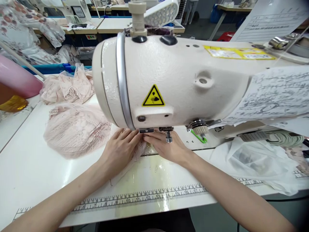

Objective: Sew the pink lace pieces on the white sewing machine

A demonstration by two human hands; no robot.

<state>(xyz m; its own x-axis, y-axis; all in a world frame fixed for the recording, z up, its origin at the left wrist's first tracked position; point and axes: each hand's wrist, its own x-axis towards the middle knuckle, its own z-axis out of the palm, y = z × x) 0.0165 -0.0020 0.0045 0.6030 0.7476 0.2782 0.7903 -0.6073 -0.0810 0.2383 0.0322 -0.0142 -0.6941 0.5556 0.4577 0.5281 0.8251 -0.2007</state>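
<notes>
My left hand lies flat on pale pink lace fabric, its fingers stretched forward beneath the head of a sewing machine. From the right, my right hand reaches in to the fabric's edge, with thumb and fingers closed on it near the needle area. The machine's head covers some of its fingers, and the needle itself is hidden. Both hands nearly meet at the fabric. Most of the lace spreads in a loose heap to the left of my left hand.
A printed ruler runs along the table's front edge. At left lie a second lace bundle and a pink thread cone. Sheer white fabric is at right, below handwritten paper. A green tool sits behind my right hand.
</notes>
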